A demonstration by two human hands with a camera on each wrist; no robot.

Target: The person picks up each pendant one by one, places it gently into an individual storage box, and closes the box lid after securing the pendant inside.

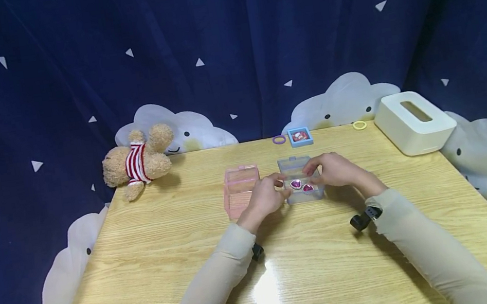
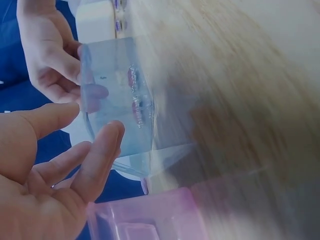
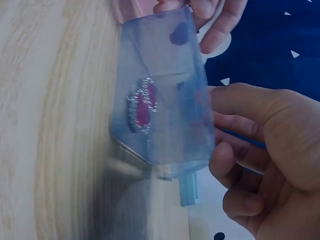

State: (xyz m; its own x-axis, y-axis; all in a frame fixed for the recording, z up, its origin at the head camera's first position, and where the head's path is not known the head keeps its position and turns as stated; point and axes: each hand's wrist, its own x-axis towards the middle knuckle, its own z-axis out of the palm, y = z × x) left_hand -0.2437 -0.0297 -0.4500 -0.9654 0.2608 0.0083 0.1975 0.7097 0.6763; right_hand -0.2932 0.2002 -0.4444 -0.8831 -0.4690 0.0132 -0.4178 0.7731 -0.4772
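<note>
A clear blue plastic box (image 1: 302,197) lies on the table with its lid (image 1: 293,163) folded back. Inside it sit two heart-shaped pink gems, one (image 1: 296,184) to the left and one (image 1: 308,187) to the right, each with a silvery edge. My left hand (image 1: 267,196) is at the box's left side, its fingers loosely extended along the wall in the left wrist view. From the right, my right hand (image 1: 335,169) reaches over the box, fingertips right at the rim. A similar pink box (image 1: 235,212) stands open just left of the left hand.
Behind the blue box are a purple ring (image 1: 279,139), a small blue square frame (image 1: 301,143) and a yellow ring (image 1: 359,125). A white tissue box (image 1: 409,136) stands at the back right. On the back left lies a teddy bear (image 1: 137,161) in a striped shirt.
</note>
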